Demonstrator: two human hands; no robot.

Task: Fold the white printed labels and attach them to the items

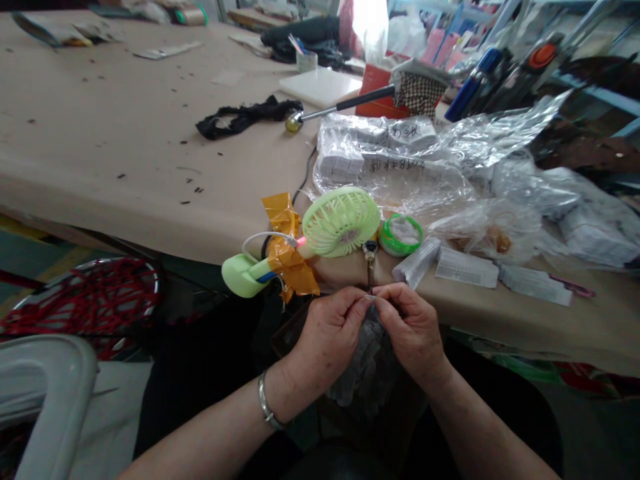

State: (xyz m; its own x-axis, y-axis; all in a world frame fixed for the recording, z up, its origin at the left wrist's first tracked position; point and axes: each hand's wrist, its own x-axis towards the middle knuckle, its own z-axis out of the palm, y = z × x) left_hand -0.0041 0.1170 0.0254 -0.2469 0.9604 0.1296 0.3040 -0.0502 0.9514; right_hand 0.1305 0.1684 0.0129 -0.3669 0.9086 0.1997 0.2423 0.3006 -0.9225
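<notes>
My left hand (325, 337) and my right hand (413, 330) meet at the table's front edge, thumbs and forefingers pinched together. What they pinch is too small to make out. Just beyond the fingertips stands a thin metal rod with a dark round top (371, 257). Beneath the hands, greyish-white scraps (367, 370) are heaped in my lap area, partly hidden. A light green fan (341, 221) faces the hands from the left, its handle bound with orange-brown tape (293, 263). Right of it sits a green-rimmed round tub (400, 235) with white stuff inside.
Printed paper labels (466, 268) lie along the right table edge, with clear plastic bags (400, 177) behind them. Farther back are a hammer (345, 105), a black cloth strip (245, 117) and a white slab (320, 87). A basin of red strips (85, 307) stands low at left.
</notes>
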